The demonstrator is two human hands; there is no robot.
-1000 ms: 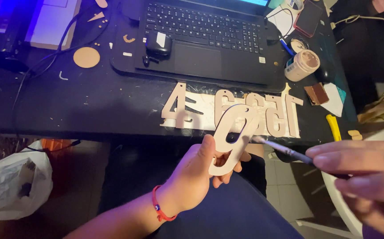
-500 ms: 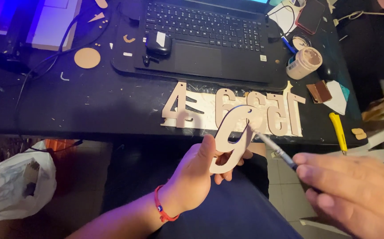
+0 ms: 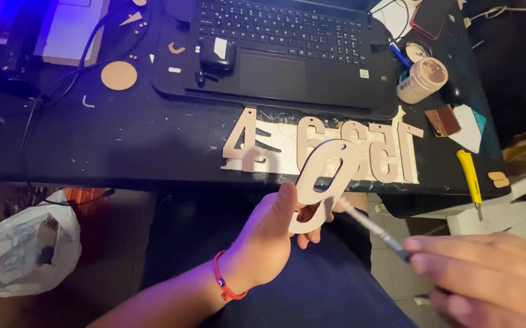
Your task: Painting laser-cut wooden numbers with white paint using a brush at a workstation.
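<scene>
Shifted only slightly since half a second before: wooden cut-out (image 3: 318,185), a zero-shaped numeral with a small hole at its top, kept upright in the left hand (image 3: 270,240) in front of the near edge of the table (image 3: 123,146), over the dark lap. Held it with thumb on the front face and fingers (image 3: 304,229) curled behind the lower loop, closed firmly on the piece. Carried a red bracelet (image 3: 223,280) on that wrist, as earlier.

Drew back a little with the right hand (image 3: 487,279), now lower and nearer the camera, blurred. Pinched a thin dark-handled tool (image 3: 373,228), fingers closed around its handle; pale tip kept at the right rim of the cut-out's lower part, touching or just short of it, too blurred to tell which. Judged as work along the numeral's edge, kept up in small strokes rather than finished.

Left untouched on the table: a row of other wooden numerals (image 3: 323,146) on pale paper, a laptop (image 3: 275,48) behind them, a roll of tape (image 3: 424,79), a yellow utility knife (image 3: 470,176), a wooden disc (image 3: 119,75). Hung below the table at left, a white plastic bag (image 3: 17,249).
</scene>
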